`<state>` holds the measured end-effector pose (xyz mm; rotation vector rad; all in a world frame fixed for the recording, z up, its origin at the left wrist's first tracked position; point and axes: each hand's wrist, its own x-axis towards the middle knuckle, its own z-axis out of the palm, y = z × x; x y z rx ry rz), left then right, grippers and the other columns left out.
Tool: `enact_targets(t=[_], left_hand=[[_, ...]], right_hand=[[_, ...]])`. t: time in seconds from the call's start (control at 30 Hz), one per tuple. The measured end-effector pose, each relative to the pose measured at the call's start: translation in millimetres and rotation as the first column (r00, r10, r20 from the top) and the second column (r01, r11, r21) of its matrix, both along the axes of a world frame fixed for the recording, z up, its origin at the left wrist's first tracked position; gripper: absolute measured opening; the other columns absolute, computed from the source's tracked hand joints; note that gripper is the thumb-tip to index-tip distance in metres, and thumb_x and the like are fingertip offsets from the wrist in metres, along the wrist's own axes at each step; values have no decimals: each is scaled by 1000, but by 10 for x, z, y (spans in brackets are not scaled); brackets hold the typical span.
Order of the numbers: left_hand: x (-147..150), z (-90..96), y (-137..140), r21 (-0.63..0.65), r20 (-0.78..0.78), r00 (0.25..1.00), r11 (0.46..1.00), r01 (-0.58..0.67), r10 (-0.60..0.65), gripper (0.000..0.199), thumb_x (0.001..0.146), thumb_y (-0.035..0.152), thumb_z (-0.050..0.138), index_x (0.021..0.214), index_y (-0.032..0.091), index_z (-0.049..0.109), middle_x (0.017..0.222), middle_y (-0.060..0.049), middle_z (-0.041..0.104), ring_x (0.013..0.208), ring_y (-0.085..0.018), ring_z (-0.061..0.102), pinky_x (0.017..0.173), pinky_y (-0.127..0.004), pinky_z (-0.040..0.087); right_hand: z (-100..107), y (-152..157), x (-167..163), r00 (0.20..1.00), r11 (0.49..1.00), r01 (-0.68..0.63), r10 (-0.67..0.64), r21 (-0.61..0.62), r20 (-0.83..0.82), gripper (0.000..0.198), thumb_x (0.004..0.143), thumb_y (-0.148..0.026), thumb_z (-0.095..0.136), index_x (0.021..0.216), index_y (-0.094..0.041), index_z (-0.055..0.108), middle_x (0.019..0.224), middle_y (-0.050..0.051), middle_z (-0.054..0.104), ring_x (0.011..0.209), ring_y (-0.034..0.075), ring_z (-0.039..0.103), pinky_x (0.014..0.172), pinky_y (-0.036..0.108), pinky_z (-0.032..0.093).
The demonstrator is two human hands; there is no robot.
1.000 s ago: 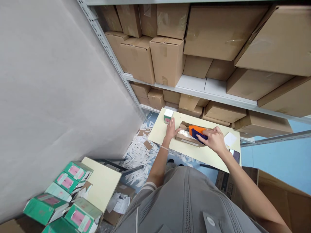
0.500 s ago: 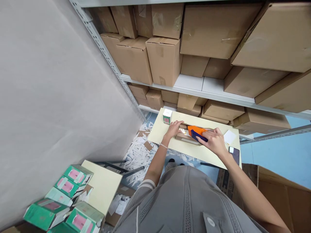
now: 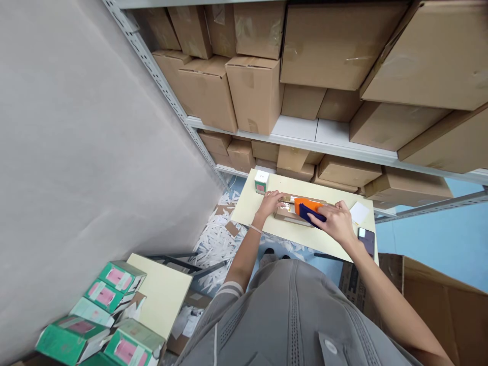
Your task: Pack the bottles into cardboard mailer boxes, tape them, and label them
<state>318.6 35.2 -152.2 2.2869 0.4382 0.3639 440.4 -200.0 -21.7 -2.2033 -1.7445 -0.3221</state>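
Observation:
On the cream table (image 3: 244,208) lies a small cardboard box (image 3: 292,216), its top flaps lying down with a narrow seam between them. My left hand (image 3: 270,202) grips its left end, fingers over the top edge. An orange and dark blue tape dispenser (image 3: 309,209) rests on the box top, and my right hand (image 3: 337,221) is closed around its right end. Shiny tape shows on the box to the left of the dispenser. Just beyond my left hand stands a small green and white box (image 3: 261,182).
A phone (image 3: 366,241) and white paper (image 3: 359,212) lie at the table's right. Behind rises a shelf rack (image 3: 335,147) packed with cartons. Paper scraps (image 3: 219,241) cover the floor. Several green boxes (image 3: 114,277) sit lower left; a large open carton (image 3: 442,305) stands right.
The far flap of the small cardboard box has come down, covering the dark gap seen before. My left hand has shifted slightly left; the tape dispenser stays nearly in place.

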Motion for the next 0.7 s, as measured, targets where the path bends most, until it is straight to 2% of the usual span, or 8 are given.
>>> enact_targets(t=[0.2, 0.4, 0.53, 0.7], left_hand=[[-16, -21, 9, 86, -66, 998, 996, 1, 5, 21, 81, 34, 75, 101, 29, 73, 100, -2, 66, 105, -22, 61, 116, -39, 22], [-13, -4, 55, 69, -31, 999, 997, 29, -27, 9, 85, 27, 70, 93, 30, 75, 95, -1, 70, 100, -21, 63, 114, -41, 20], [-4, 24, 97, 46, -36, 997, 997, 66, -65, 12, 88, 23, 65, 90, 29, 75, 94, -1, 72, 99, -20, 63, 114, -41, 18], [-21, 88, 128, -9, -11, 989, 989, 149, -149, 22, 81, 13, 69, 92, 30, 74, 94, 0, 72, 100, -20, 64, 117, -40, 17]], right_hand=[[-10, 97, 3, 999, 999, 35, -35, -6, 22, 48, 96, -50, 45, 62, -21, 63, 62, 5, 68, 53, 16, 45, 73, 36, 26], [38, 86, -90, 999, 999, -50, 50, 12, 16, 46, 97, -47, 46, 61, -21, 60, 65, 4, 68, 59, 17, 51, 74, 36, 26], [8, 14, -125, 998, 998, -62, 61, 9, 19, 43, 97, -43, 48, 62, -21, 59, 64, 3, 67, 61, 17, 53, 74, 36, 27], [-90, -83, -138, 999, 999, -34, 34, 20, 27, 41, 97, -42, 49, 61, -22, 56, 62, 2, 66, 58, 16, 51, 73, 35, 28]])
